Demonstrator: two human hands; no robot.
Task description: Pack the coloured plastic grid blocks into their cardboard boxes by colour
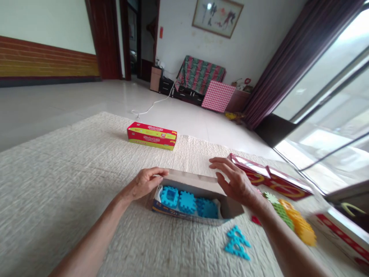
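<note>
An open cardboard box lies on the quilted cream mat, with several blue notched pieces inside and its long flap raised at the back. My left hand is at the box's back left corner, thumb and fingers pinched on the flap edge. Over the box's right end is my right hand, its fingers apart and holding nothing. Loose blue triangular pieces rest on the mat in front of the box's right end.
A red and yellow box stands farther back on the mat. At the right are dark red boxes, green pieces, yellow pieces, a bit of red, and a white and red box.
</note>
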